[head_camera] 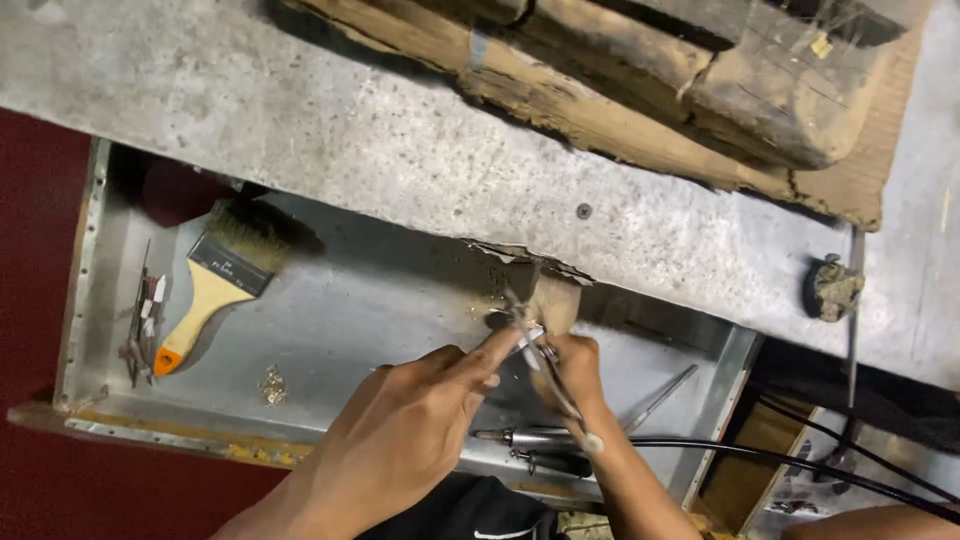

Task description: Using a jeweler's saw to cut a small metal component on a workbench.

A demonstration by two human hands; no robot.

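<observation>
Hands first: our left hand [400, 430] lies knuckles up, forefinger stretched forward and pressing on a small bright metal piece [527, 332], the other fingers curled loosely under. Our right hand [572, 368] is closed around the thin metal tool [556, 385] with a pale rounded end, whose tip meets the same piece. That piece sits against a worn wooden peg [553, 300] jutting from the chipped edge of the speckled grey bench top [380, 150]; it is too small and blurred for us to name its shape. Below lies a shallow sheet-metal tray [350, 310], dull and scuffed, holding a flat paintbrush with a pale wooden handle, orange tip and dusty bristles [222, 280], a bundle of slim needle-like tools [140, 320] by the left wall, a small heap of brassy filings [272, 385], and dark steel handpieces [530, 448] partly covered by our right forearm. Black cables [800, 465] run off the right edge. A rough, cracked block of brown wood [700, 80] is cut off at the top.
</observation>
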